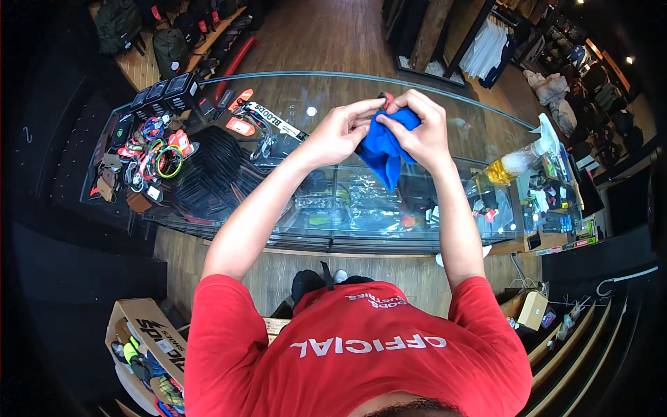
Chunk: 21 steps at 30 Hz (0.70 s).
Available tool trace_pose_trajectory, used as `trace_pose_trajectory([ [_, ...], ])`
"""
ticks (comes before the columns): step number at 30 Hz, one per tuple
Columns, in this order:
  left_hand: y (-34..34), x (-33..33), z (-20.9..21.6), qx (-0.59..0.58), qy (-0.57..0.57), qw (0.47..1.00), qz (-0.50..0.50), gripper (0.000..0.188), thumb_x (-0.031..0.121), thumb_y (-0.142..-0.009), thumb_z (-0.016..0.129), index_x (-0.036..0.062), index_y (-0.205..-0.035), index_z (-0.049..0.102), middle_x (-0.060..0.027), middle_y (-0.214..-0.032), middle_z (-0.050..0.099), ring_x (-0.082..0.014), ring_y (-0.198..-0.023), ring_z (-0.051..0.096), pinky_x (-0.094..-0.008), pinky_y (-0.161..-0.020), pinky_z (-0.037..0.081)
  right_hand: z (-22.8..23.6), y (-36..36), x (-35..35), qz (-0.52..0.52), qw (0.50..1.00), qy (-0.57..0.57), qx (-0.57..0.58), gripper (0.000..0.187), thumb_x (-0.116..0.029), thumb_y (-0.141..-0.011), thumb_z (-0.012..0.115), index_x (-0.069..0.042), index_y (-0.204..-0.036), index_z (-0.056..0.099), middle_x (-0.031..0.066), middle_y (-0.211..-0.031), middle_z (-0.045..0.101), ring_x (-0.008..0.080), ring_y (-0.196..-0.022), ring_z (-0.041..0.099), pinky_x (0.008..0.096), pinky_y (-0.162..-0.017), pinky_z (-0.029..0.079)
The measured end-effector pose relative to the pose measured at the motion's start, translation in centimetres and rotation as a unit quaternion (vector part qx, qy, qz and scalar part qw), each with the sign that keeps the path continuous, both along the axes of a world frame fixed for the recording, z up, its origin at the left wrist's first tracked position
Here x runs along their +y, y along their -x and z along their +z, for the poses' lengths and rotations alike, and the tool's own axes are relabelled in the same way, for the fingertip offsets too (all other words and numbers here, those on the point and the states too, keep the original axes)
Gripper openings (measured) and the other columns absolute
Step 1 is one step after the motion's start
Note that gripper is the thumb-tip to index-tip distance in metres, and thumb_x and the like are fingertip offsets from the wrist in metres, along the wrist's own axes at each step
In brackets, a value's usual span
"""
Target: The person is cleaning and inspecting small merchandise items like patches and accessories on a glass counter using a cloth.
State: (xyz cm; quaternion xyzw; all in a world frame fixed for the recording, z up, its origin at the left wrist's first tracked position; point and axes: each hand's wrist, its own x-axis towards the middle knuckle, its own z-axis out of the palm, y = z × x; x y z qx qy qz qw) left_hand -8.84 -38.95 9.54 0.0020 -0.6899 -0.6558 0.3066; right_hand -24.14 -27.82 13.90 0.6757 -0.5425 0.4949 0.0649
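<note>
Both my hands are raised together above a glass display counter (292,90). My right hand (420,132) grips a bright blue cloth (382,149) that hangs down below my fingers. My left hand (340,128) pinches the cloth's upper edge, and a small dark and red item peeks out between my fingertips at the top; I cannot tell what it is. My forearms rise from a red shirt at the bottom of the view.
A spray bottle (514,163) of yellow liquid stands on the counter's right end. Coloured carabiners and tags (149,156) lie at the left end, with black boxes (167,94) behind. A cardboard box (149,340) sits lower left. Clothing hangs at the upper right.
</note>
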Motion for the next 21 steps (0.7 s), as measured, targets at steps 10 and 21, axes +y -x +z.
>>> trace_pose_trajectory([
  [10,-1.1,-0.4,0.7,-0.034,0.071,0.996,-0.042,0.059,-0.015,-0.088,0.044,-0.0012,-0.145,0.044,-0.0158,-0.133,0.06,-0.0213,-0.124,0.057,-0.0339,-0.107,0.044,-0.1,0.9,0.4,0.031,0.974,-0.066,-0.215,0.021,-0.011,-0.074,0.085,-0.004,-0.084,0.068,0.0,-0.081,0.066,0.0082,-0.08,0.062,0.0241,-0.073,0.051],
  [21,-1.5,-0.4,1.3,-0.006,0.21,0.977,-0.028,0.042,-0.005,-0.069,0.046,-0.0005,-0.101,0.073,-0.0122,-0.115,0.07,-0.0204,-0.09,0.069,-0.0312,-0.074,0.056,-1.0,4.4,0.9,0.184,0.866,-0.282,-0.37,0.018,-0.015,-0.083,0.079,-0.009,-0.09,0.064,-0.0043,-0.089,0.063,0.0052,-0.083,0.059,0.0217,-0.078,0.046],
])
